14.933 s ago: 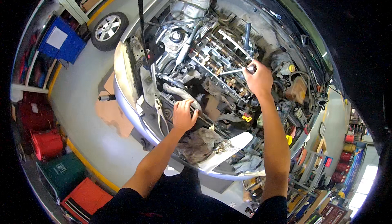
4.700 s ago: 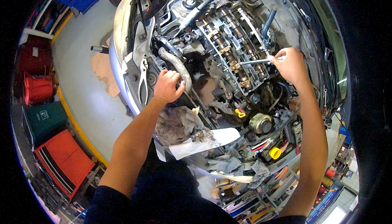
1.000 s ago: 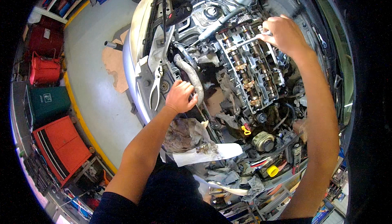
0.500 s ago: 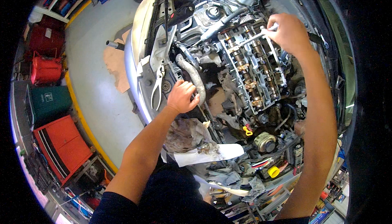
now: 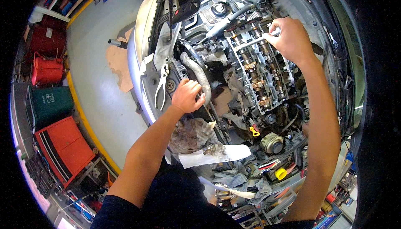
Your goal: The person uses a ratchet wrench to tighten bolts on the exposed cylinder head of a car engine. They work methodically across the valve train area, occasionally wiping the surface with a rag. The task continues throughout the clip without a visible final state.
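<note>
One silver-blue car front (image 5: 134,64) is seen from above, its engine bay uncovered. On the floor at the left, one red cabinet with a black and white stripe (image 5: 67,149) and one dark green box (image 5: 52,106) are placed along a yellow line. Within the bay, one long grey metal engine head (image 5: 261,73) is exposed, in which two parallel, brownish metal camshafts (image 5: 252,73) are carried. Near the front edge, one crumpled brown-grey cloth (image 5: 188,139) is laid just beside one white sheet (image 5: 194,161). One thick, curved grey hose (image 5: 199,73) is passed by the left hand (image 5: 187,96), whose fingers are curled over the front rail; whether anything is gripped there cannot be told. One slim silver metal tool (image 5: 252,43) is clamped in the right hand (image 5: 288,39) and extended over the camshafts near their upper ends. One pair of silver pliers (image 5: 162,86) is left lying to the left of the left hand. Lower down, one yellow cap (image 5: 280,173) and one smaller yellow loop handle (image 5: 254,131) are seen.
</note>
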The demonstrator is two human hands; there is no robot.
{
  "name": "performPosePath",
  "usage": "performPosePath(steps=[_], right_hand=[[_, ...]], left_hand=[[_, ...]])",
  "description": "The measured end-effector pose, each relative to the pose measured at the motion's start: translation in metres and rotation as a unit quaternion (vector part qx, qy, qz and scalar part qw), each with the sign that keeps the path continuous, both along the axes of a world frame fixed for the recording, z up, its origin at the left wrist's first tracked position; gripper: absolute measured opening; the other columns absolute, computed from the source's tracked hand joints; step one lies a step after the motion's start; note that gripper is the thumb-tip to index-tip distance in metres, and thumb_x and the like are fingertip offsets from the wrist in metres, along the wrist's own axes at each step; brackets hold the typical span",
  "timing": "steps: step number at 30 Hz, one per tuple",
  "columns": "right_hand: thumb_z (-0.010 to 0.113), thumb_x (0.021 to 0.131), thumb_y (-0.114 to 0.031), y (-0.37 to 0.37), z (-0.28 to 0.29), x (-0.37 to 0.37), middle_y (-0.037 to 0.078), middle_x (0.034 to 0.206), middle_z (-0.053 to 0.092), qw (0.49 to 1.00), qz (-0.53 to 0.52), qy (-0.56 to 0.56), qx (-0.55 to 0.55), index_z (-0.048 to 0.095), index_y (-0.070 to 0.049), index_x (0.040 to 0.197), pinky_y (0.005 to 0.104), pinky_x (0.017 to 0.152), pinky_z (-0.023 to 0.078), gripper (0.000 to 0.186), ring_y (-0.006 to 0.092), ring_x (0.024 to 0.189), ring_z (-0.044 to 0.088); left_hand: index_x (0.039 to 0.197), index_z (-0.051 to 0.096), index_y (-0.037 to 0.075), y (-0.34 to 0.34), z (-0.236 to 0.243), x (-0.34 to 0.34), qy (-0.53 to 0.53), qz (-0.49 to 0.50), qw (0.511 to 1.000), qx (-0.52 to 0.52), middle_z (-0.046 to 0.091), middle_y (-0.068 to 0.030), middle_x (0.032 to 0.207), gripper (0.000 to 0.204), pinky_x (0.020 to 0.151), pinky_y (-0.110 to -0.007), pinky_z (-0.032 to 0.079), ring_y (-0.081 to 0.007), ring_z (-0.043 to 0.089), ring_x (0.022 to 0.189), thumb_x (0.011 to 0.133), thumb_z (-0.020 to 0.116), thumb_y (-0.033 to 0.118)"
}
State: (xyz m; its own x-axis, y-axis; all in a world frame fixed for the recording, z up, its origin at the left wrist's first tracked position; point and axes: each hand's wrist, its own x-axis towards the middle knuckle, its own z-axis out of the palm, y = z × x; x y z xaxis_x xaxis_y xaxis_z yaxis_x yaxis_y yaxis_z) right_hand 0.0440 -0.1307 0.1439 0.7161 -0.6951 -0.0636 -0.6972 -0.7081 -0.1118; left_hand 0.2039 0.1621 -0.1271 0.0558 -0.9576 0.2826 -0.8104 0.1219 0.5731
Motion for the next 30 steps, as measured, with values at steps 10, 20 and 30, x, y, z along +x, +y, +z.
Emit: performPosePath(steps=[10, 20, 30], right_hand=[[0.085, 0.087, -0.037, -0.025, -0.01, 0.002, 0.023, 0.09, 0.078, 0.995, -0.068, 0.059, 0.034, 0.081, -0.002, 0.09, 0.0486, 0.081, 0.061, 0.035, 0.042, 0.084, 0.076], [0.084, 0.088, -0.048, -0.034, -0.005, -0.006, 0.022, 0.098, 0.078, 0.928, 0.344, 0.03, -0.138, 0.077, -0.001, 0.094, 0.0565, 0.079, 0.059, 0.047, 0.0402, 0.087, 0.077], [0.079, 0.092, -0.053, -0.017, -0.005, 0.024, 0.027, 0.09, 0.076, 0.994, -0.022, 0.101, 0.024, 0.08, -0.002, 0.088, 0.0533, 0.082, 0.06, 0.051, 0.0438, 0.087, 0.076]], left_hand=[[0.08, 0.059, 0.007, -0.001, -0.001, -0.001, 0.001, -0.005, 1.0, 0.007, 0.06, -0.0118, 0.082, 0.026, 0.09, -0.044, 0.046, -0.0318, 0.061, 0.085, 0.087, 0.07, 0.03], [0.081, 0.06, 0.007, 0.0, 0.001, 0.0, 0.003, -0.006, 1.0, 0.02, 0.061, -0.0123, 0.084, 0.026, 0.092, -0.045, 0.046, -0.0321, 0.062, 0.086, 0.087, 0.07, 0.03], [0.082, 0.061, 0.006, 0.002, -0.002, 0.002, 0.004, -0.001, 1.0, 0.019, 0.061, -0.0126, 0.085, 0.025, 0.092, -0.045, 0.046, -0.0327, 0.061, 0.086, 0.087, 0.07, 0.029]])
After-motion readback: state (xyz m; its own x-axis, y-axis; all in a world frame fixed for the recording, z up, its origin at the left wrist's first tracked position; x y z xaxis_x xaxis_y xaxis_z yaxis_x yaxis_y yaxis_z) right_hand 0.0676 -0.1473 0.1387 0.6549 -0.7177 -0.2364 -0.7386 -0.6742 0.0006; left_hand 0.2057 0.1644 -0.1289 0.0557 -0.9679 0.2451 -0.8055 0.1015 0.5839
